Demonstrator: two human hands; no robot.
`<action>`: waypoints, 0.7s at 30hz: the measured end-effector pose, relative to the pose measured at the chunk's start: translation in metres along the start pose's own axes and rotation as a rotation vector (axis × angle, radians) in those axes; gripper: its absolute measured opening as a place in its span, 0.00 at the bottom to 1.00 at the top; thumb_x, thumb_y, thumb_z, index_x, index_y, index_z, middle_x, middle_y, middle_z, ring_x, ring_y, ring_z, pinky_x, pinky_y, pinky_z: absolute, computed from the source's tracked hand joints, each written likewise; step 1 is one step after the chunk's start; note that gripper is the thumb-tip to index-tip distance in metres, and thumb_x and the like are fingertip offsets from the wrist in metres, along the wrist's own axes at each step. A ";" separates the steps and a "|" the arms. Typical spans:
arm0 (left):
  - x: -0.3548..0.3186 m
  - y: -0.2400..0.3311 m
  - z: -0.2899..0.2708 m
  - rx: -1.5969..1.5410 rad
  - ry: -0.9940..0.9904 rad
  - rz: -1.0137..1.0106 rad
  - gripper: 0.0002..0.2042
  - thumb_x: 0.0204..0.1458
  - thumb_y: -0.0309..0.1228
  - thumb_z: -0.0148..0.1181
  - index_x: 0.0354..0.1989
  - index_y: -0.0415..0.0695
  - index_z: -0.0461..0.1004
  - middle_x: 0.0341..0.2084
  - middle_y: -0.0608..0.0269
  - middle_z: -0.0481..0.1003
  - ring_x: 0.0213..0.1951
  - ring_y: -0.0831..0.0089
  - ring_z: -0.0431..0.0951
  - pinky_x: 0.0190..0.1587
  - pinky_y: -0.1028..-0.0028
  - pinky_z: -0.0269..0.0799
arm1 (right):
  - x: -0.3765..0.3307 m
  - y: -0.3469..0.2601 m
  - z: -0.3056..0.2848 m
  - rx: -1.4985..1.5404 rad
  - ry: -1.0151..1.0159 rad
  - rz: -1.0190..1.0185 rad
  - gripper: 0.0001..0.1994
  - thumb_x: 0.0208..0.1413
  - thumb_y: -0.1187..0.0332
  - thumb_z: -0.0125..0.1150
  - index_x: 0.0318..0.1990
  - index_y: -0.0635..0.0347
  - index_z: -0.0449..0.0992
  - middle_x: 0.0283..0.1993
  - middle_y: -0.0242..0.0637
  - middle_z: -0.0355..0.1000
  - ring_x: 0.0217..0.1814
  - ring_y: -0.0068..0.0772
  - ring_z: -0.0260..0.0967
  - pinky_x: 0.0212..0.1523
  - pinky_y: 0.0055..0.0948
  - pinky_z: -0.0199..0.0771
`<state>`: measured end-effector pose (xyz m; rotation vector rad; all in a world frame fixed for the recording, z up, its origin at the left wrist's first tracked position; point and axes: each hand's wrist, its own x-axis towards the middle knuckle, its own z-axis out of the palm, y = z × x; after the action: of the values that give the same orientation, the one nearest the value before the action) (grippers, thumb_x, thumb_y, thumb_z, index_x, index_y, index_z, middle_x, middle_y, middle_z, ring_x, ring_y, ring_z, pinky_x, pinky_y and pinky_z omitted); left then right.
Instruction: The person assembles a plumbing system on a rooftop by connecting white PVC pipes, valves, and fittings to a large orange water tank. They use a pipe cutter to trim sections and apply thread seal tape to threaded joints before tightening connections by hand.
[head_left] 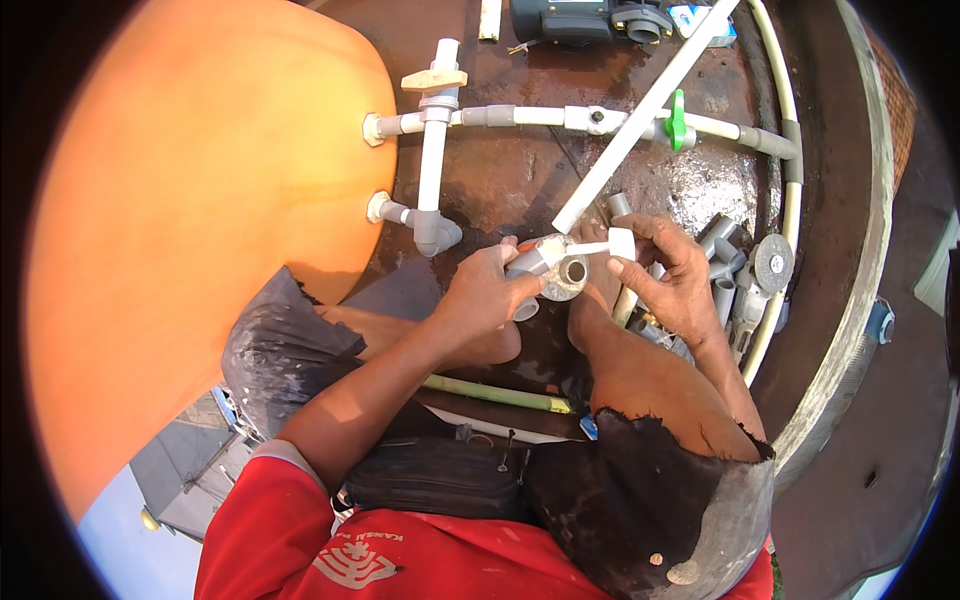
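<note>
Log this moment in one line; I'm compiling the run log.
left hand: holds grey pipe fitting | right hand: holds small white brush at fitting | long white pipe nearby

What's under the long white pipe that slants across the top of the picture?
The long white pipe crosses over a horizontal run of grey and white pipework with a green valve handle. Wet brown floor shows beneath. The joint directly under the crossing is covered.

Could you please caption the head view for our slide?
Left hand holds a grey pipe fitting; right hand dabs it with a small white brush.
</note>
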<state>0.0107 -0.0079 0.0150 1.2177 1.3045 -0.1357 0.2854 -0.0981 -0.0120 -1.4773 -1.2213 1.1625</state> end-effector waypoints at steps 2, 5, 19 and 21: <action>0.000 0.006 -0.004 -0.283 -0.108 -0.137 0.16 0.67 0.36 0.69 0.49 0.33 0.81 0.30 0.57 0.82 0.23 0.76 0.78 0.25 0.73 0.75 | -0.005 -0.003 0.002 0.057 0.034 0.007 0.21 0.61 0.74 0.79 0.61 0.63 0.84 0.51 0.35 0.82 0.45 0.23 0.78 0.46 0.27 0.81; 0.003 -0.006 -0.006 -0.645 -0.216 -0.135 0.15 0.68 0.35 0.68 0.51 0.34 0.79 0.32 0.55 0.82 0.22 0.73 0.79 0.25 0.73 0.76 | -0.007 0.016 0.005 0.173 0.084 0.030 0.22 0.63 0.74 0.78 0.63 0.66 0.82 0.53 0.33 0.81 0.46 0.22 0.77 0.47 0.27 0.81; -0.004 0.005 -0.006 -0.408 -0.168 0.193 0.17 0.65 0.33 0.69 0.57 0.35 0.80 0.33 0.59 0.83 0.29 0.75 0.80 0.31 0.71 0.76 | 0.007 0.014 -0.007 0.686 0.138 0.278 0.19 0.67 0.73 0.74 0.64 0.66 0.82 0.50 0.33 0.82 0.48 0.23 0.78 0.45 0.28 0.84; -0.005 0.008 -0.009 -0.025 0.064 0.311 0.17 0.64 0.31 0.70 0.57 0.36 0.79 0.35 0.55 0.83 0.32 0.68 0.83 0.36 0.64 0.79 | 0.009 0.004 -0.011 0.599 0.108 0.207 0.20 0.66 0.73 0.75 0.64 0.66 0.82 0.49 0.33 0.82 0.47 0.22 0.77 0.45 0.27 0.83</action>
<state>0.0082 -0.0006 0.0253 1.3960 1.1517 0.1437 0.2982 -0.0901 -0.0153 -1.1991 -0.5751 1.4110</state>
